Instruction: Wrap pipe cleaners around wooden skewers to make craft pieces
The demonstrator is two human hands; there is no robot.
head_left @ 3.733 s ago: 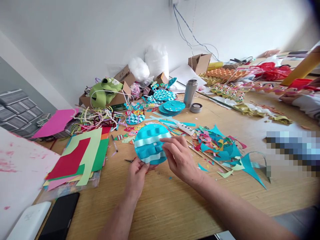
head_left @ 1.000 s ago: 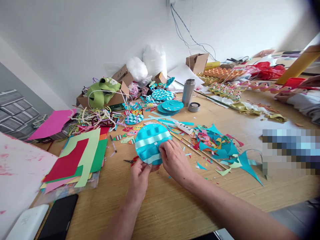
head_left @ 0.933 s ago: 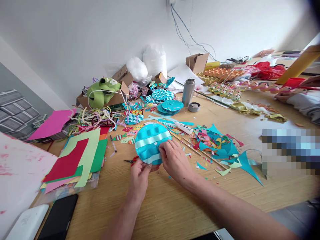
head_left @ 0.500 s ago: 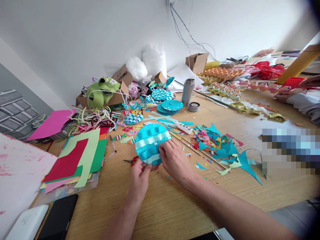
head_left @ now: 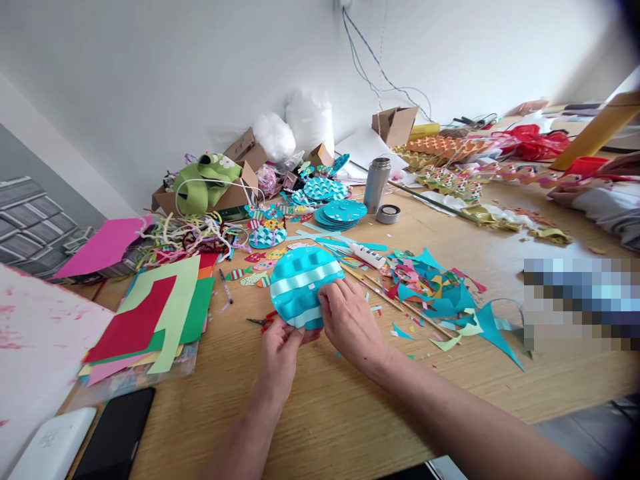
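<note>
A blue paper disc (head_left: pixel 295 283) with wavy light and dark blue strips across it is held above the table. My left hand (head_left: pixel 281 348) pinches its lower edge, thumb on top. My right hand (head_left: pixel 350 321) is closed at the disc's right side, fingertips on the strips; whether they grip the edge or something small is hidden. Red-handled scissors (head_left: pixel 265 322) lie just behind my left hand. Several small paper fish (head_left: pixel 256 259) lie left of the disc. Beyond it are a white glue tube (head_left: pixel 367 255) and a stack of blue discs (head_left: pixel 341 213).
Paper scraps (head_left: pixel 435 287) and wooden sticks (head_left: pixel 407 307) spread to the right. Coloured sheets (head_left: pixel 187 313), a phone (head_left: pixel 117 437) and a white power bank (head_left: pixel 55 443) lie left. A metal flask (head_left: pixel 377 185) stands behind. At far right is another person's sleeve (head_left: pixel 613 207).
Almost nothing differs. Both hands keep their hold at the disc, and my right fingers shift only very slightly. The other person's hand at far right has drawn back a little.
</note>
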